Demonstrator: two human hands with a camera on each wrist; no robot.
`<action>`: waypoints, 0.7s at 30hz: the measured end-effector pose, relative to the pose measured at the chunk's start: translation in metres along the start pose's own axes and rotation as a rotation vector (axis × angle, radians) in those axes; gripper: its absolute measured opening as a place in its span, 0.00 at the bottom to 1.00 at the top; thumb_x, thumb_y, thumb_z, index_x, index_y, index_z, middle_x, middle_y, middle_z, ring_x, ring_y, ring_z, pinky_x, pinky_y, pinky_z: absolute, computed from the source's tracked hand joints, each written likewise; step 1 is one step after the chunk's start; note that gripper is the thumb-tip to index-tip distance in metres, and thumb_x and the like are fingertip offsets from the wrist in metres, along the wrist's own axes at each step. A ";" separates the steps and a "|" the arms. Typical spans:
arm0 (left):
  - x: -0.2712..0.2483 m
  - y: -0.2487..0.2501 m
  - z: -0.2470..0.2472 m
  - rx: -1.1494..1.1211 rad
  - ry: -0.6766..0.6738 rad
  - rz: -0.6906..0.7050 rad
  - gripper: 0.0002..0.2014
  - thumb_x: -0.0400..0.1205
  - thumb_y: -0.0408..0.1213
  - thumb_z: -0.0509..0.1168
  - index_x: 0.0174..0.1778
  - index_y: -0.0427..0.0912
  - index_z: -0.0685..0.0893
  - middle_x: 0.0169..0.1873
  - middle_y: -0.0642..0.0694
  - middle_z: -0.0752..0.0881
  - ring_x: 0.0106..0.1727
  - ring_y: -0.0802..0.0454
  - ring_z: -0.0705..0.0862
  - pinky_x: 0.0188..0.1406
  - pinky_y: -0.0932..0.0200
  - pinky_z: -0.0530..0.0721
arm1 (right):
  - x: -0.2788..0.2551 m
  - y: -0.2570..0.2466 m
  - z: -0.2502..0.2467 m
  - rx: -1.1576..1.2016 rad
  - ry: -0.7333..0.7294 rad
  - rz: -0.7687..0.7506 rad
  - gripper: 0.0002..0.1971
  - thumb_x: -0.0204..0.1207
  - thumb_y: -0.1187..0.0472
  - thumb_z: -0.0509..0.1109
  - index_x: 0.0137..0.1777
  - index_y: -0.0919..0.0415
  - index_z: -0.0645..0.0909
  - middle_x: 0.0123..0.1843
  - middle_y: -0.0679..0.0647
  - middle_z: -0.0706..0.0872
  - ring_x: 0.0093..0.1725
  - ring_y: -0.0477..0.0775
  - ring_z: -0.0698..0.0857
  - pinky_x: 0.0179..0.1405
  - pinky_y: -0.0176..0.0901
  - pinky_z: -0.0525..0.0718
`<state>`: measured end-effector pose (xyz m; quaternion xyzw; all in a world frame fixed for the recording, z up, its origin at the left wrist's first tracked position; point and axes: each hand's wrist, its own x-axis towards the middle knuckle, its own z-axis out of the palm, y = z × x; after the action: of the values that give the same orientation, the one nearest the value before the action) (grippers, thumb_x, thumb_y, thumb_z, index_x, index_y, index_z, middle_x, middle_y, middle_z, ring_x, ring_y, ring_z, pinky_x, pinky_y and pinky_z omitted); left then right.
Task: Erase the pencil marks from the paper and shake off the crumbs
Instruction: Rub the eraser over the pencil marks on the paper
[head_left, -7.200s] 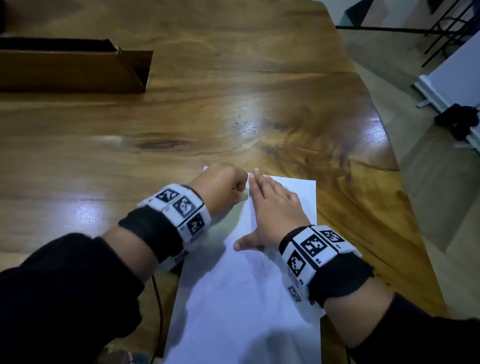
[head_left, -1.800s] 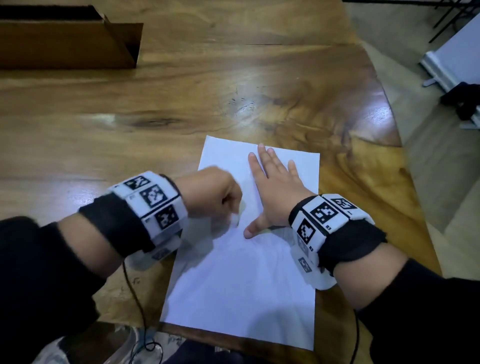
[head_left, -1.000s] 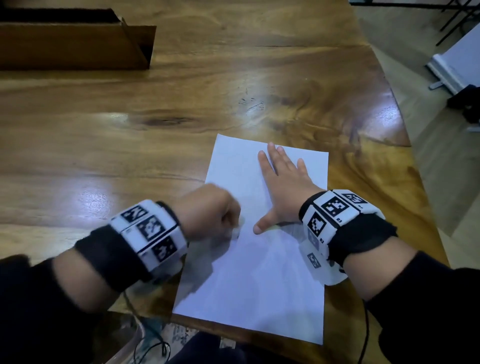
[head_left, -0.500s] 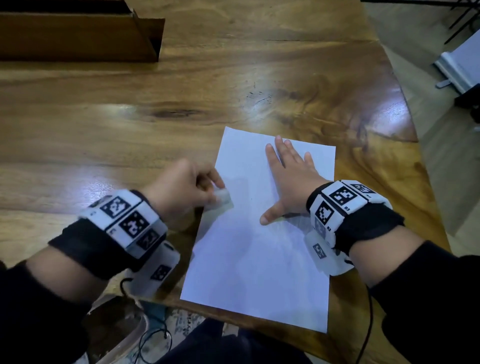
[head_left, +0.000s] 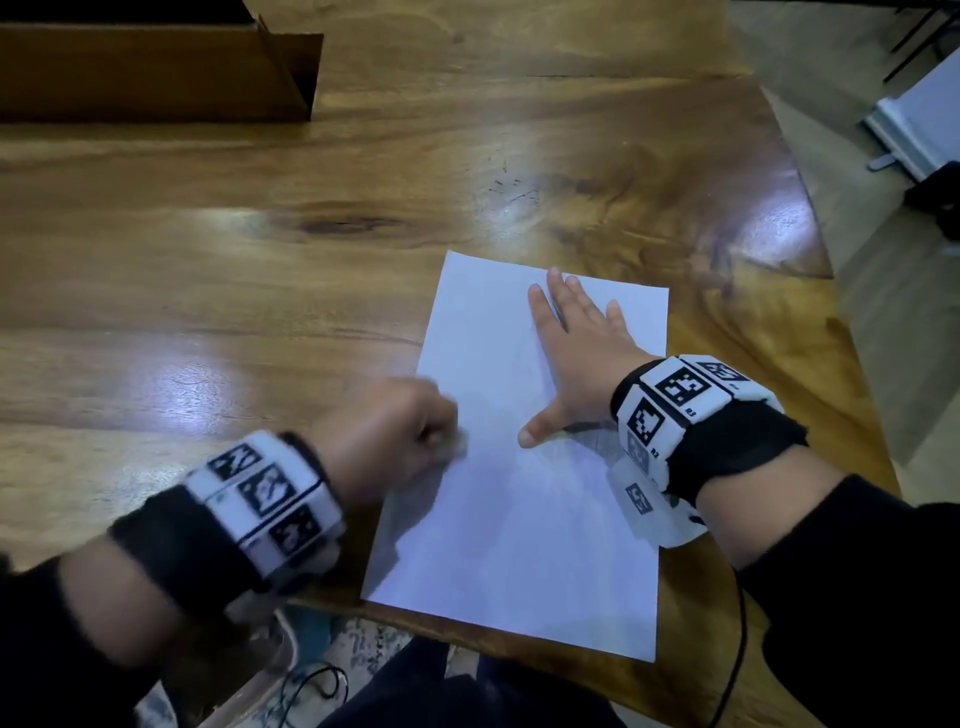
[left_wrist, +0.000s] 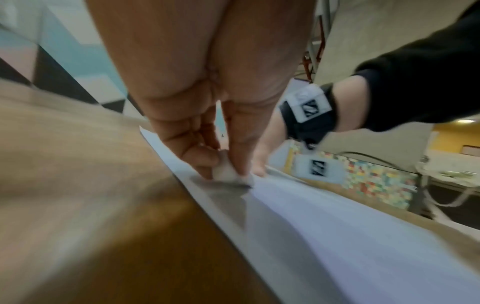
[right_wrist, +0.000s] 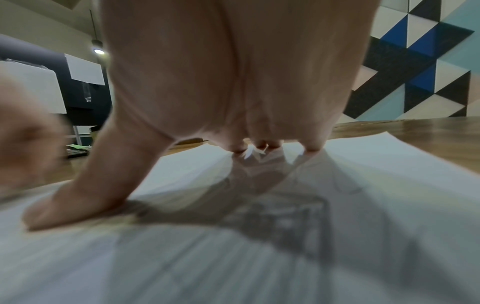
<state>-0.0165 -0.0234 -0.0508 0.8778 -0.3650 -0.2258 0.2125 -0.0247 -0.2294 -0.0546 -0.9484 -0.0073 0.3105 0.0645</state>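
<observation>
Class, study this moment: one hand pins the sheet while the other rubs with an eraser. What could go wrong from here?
1. The left hand rubs the eraser near the paper's left edge; it may crumple.
2. The right hand pins only the upper half, and the near edge overhangs the table, so it could shift.

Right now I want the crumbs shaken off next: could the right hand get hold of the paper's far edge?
Probably yes. The right hand lies flat on the paper, fingertips close to its far edge, with only bare table beyond.
</observation>
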 end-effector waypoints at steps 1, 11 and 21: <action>0.012 -0.001 -0.004 0.022 0.074 -0.017 0.07 0.73 0.40 0.69 0.34 0.40 0.84 0.33 0.44 0.83 0.36 0.45 0.81 0.36 0.57 0.76 | 0.000 0.000 0.000 0.000 0.000 0.002 0.76 0.52 0.32 0.80 0.81 0.61 0.25 0.81 0.56 0.22 0.81 0.54 0.26 0.80 0.62 0.36; -0.014 -0.005 -0.001 0.050 -0.136 0.026 0.08 0.71 0.40 0.68 0.27 0.45 0.79 0.26 0.54 0.76 0.30 0.53 0.75 0.31 0.62 0.70 | -0.001 -0.001 -0.001 -0.007 -0.003 0.002 0.75 0.53 0.32 0.80 0.81 0.61 0.25 0.81 0.56 0.22 0.81 0.54 0.26 0.80 0.62 0.36; -0.027 -0.003 0.006 -0.006 -0.166 -0.006 0.13 0.73 0.45 0.69 0.24 0.50 0.74 0.24 0.58 0.72 0.28 0.63 0.72 0.28 0.71 0.67 | -0.001 -0.001 -0.001 -0.007 -0.006 0.003 0.75 0.54 0.32 0.79 0.81 0.60 0.25 0.81 0.56 0.22 0.81 0.55 0.26 0.80 0.62 0.36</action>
<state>-0.0353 -0.0033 -0.0506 0.8565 -0.3783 -0.2994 0.1834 -0.0247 -0.2288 -0.0533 -0.9477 -0.0070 0.3133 0.0607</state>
